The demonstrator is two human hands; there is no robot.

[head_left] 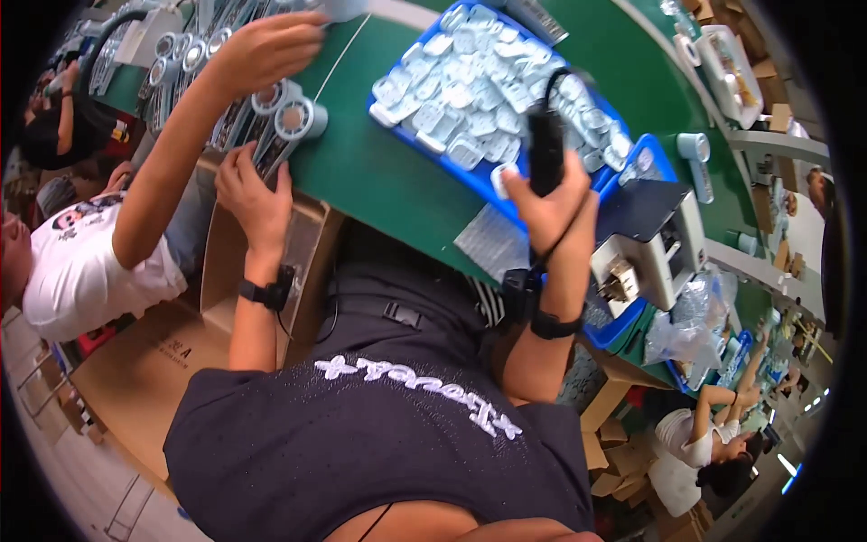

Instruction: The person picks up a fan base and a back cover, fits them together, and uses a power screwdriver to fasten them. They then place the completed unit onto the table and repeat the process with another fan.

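Tool (545,149) and part (316,120) both show above the green counter (379,199), the tool right of upper centre against the blue bin (483,190), the part at upper left. Black and slim, the tool stands near upright, corded end up; right hand (551,212) fingers wrap it. Pale grey, round-headed, the part slants up-right; left hand (257,199) fingers hold its stem.

We've got a green desk (352,163); bright blue tray (433,157); pale blue pieces (474,81); black tool (545,149); brown cardboard box (126,393); our tee (361,452) is black, white lettering (433,384).
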